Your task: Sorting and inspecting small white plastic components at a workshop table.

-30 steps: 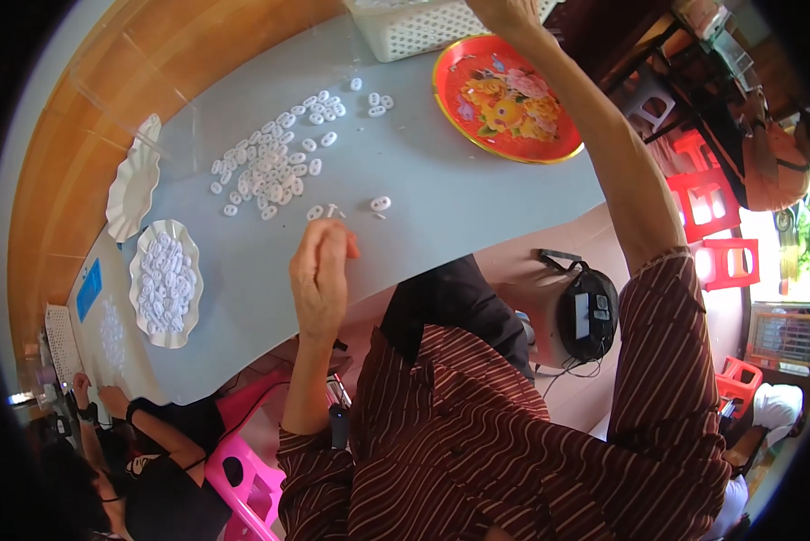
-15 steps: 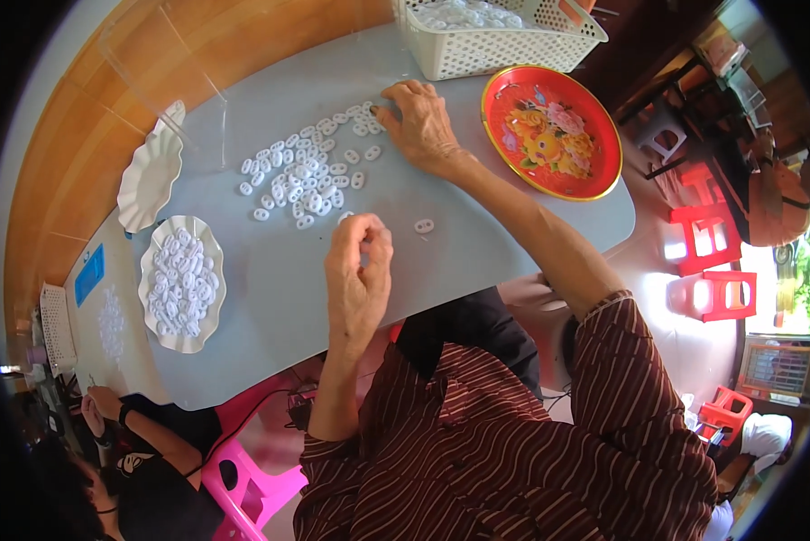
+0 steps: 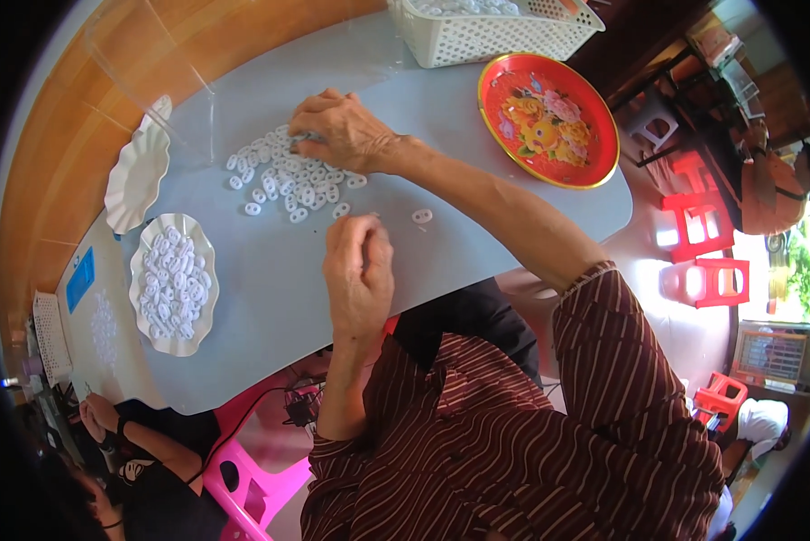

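Note:
Small white oval pieces with two holes each (image 3: 283, 185) lie in a loose pile on the grey table (image 3: 270, 298). My right hand (image 3: 346, 133) reaches over the far right side of the pile, fingers bent and apart, touching pieces; its fingertips partly hide them. My left hand (image 3: 358, 275) is closed, thumb against curled fingers, just on the near side of the pile. Whatever it may hold is hidden. One loose oval piece (image 3: 341, 210) lies by its fingertips, and another single piece (image 3: 422, 216) sits apart to the right.
A scalloped white dish (image 3: 208, 311) full of the same pieces stands at left, with another white dish (image 3: 143, 171) beyond it. A red floral tray (image 3: 594, 149) and a white perforated basket (image 3: 504, 41) are at far right. A co-worker's hand (image 3: 98, 413) shows at lower left.
My right hand has moved left over the pile, and the pieces that trailed off to the far right are now bunched in it or covered. My left hand stays nearly in place, closed.

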`<action>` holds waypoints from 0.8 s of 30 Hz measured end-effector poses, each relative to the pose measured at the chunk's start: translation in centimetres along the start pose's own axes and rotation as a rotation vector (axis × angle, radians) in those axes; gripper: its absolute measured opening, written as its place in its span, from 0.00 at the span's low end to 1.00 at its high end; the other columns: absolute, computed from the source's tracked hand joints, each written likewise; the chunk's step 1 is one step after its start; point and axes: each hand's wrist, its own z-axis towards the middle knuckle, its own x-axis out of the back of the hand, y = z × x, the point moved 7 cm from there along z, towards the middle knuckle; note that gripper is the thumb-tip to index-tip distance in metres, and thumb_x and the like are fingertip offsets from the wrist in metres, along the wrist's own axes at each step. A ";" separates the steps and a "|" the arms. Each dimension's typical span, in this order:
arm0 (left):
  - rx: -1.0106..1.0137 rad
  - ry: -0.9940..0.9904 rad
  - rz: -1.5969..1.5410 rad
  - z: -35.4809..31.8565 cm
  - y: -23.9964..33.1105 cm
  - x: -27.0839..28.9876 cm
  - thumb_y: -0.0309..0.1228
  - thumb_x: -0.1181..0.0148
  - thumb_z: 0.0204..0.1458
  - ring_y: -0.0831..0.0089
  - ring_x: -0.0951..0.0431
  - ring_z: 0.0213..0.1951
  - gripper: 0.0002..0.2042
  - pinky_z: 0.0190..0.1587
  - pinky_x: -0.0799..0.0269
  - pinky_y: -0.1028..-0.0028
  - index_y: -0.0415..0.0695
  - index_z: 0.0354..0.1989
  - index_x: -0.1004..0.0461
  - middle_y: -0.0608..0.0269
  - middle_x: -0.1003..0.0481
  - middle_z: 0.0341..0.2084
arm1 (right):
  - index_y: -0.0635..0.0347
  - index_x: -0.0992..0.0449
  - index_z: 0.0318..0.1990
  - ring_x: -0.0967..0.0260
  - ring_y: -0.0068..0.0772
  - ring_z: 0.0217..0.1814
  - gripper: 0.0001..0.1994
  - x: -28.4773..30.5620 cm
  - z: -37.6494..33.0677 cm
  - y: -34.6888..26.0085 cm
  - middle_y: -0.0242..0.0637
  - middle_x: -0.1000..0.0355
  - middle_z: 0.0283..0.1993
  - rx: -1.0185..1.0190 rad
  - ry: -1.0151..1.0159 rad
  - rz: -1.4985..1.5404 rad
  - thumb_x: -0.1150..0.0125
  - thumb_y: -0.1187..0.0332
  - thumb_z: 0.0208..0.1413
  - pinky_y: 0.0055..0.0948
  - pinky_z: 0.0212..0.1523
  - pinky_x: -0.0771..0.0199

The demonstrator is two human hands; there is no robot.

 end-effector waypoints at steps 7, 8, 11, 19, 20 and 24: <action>0.395 0.198 -0.448 -0.5 -2.4 2.0 0.31 0.49 0.57 0.73 0.31 0.38 0.10 0.44 0.36 0.74 0.36 0.37 0.28 0.62 0.27 0.34 | 0.51 0.24 0.36 0.39 0.35 0.54 0.06 2.3 -3.9 -1.6 0.29 0.32 0.48 0.021 -0.199 0.062 0.39 0.66 0.49 0.43 0.52 0.39; 0.396 0.194 -0.444 -0.5 -2.7 2.1 0.31 0.49 0.57 0.73 0.31 0.38 0.10 0.44 0.36 0.74 0.36 0.37 0.28 0.62 0.27 0.34 | 0.50 0.24 0.35 0.40 0.35 0.54 0.06 3.0 -4.3 -1.8 0.29 0.32 0.48 0.024 -0.188 0.052 0.39 0.66 0.49 0.43 0.52 0.39; 0.325 0.326 -0.831 -0.3 -4.1 2.5 0.30 0.51 0.57 0.71 0.30 0.39 0.09 0.46 0.35 0.69 0.37 0.40 0.30 0.58 0.27 0.34 | 0.50 0.23 0.34 0.40 0.36 0.54 0.05 4.3 -5.7 -1.6 0.29 0.32 0.48 0.034 -0.148 0.016 0.40 0.68 0.49 0.44 0.52 0.39; 0.238 0.349 -0.751 -1.3 -3.2 3.8 0.30 0.50 0.57 0.68 0.29 0.40 0.10 0.47 0.35 0.68 0.35 0.42 0.31 0.57 0.27 0.34 | 0.58 0.23 0.35 0.30 0.36 0.41 0.06 6.4 -8.4 -3.3 0.34 0.27 0.36 0.030 -0.193 0.152 0.41 0.73 0.48 0.37 0.44 0.31; 0.252 0.331 -0.725 -1.7 -3.0 3.8 0.30 0.50 0.57 0.69 0.29 0.41 0.10 0.47 0.35 0.68 0.35 0.42 0.31 0.57 0.27 0.35 | 0.61 0.24 0.35 0.29 0.38 0.39 0.06 6.5 -8.8 -3.2 0.37 0.26 0.35 0.007 -0.222 0.154 0.42 0.75 0.48 0.35 0.42 0.29; 0.269 0.233 -0.623 -2.5 -3.1 3.3 0.29 0.51 0.57 0.70 0.31 0.41 0.10 0.48 0.36 0.69 0.34 0.41 0.31 0.57 0.28 0.36 | 0.66 0.24 0.35 0.27 0.42 0.35 0.06 7.4 -9.7 -1.8 0.41 0.26 0.34 -0.063 -0.193 0.230 0.44 0.78 0.47 0.34 0.37 0.27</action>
